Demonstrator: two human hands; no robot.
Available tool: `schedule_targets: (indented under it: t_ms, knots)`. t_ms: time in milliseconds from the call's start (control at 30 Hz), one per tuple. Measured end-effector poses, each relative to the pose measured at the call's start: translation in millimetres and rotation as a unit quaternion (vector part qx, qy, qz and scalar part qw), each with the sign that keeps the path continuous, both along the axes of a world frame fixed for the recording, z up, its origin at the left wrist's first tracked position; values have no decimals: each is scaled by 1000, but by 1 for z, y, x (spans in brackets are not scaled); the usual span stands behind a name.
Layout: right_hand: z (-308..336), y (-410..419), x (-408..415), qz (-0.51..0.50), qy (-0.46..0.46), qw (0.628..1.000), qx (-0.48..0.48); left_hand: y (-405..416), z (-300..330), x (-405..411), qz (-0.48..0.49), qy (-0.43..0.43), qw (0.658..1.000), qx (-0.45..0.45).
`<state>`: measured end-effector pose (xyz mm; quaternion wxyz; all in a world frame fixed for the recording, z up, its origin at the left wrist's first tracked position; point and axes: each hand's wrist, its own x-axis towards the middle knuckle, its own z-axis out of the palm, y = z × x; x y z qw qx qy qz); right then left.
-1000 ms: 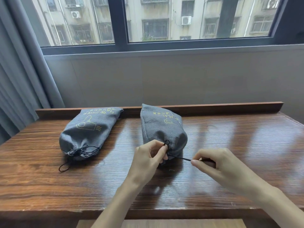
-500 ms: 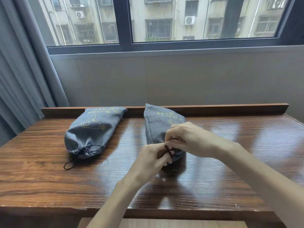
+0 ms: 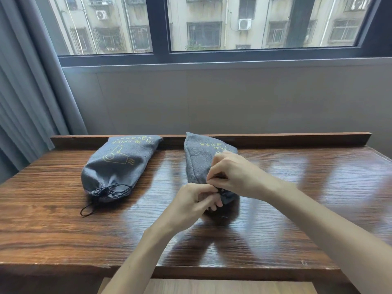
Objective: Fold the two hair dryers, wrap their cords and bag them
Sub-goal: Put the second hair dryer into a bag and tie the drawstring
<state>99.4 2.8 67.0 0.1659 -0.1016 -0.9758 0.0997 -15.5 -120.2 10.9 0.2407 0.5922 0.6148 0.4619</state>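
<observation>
Two grey fabric drawstring pouches lie on the brown wooden table [image 3: 53, 230]: tied left pouch [image 3: 118, 166] at centre-left, right pouch [image 3: 201, 160] at frame centre. Left hand [image 3: 191, 204] and right hand [image 3: 231, 177] both pinch the black drawstring [image 3: 220, 190] at its cinched mouth. Versus a second ago, right hand has moved in from lower right; cord no longer stretched.

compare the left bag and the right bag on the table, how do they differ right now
The left bag lies untouched, while both the left hand and right hand pinch at the mouth of the right bag. The left bag's drawstring is cinched, with a loop trailing on the table; the right bag's cord is mostly hidden by the fingers. Both are grey fabric with yellow print.
</observation>
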Motion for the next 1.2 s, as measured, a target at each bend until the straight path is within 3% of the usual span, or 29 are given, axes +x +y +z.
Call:
schedule_targets:
  t_ms: [100, 233, 467, 700, 1067, 1200]
  knots:
    - [-2, 3, -2, -30, 47, 995, 77, 1, -2, -1, 0, -54, 999, 4]
    - [-4, -4, 17, -9, 133, 990, 44, 0, -1, -2, -1, -74, 997, 8]
    - [-21, -17, 44, 7, 57, 998, -19, -2, -1, -2, -21, -64, 998, 13]
    - [-26, -25, 36, -12, 81, 996, -28, -4, 0, -1, -15, 0, 1000, 11]
    - [-22, -24, 25, 4, 38, 999, -9, -10, 9, -6, 10, 107, 994, -15]
    - [-22, -22, 21, 4, 35, 999, -13, -11, 10, -5, 21, 108, 994, -22]
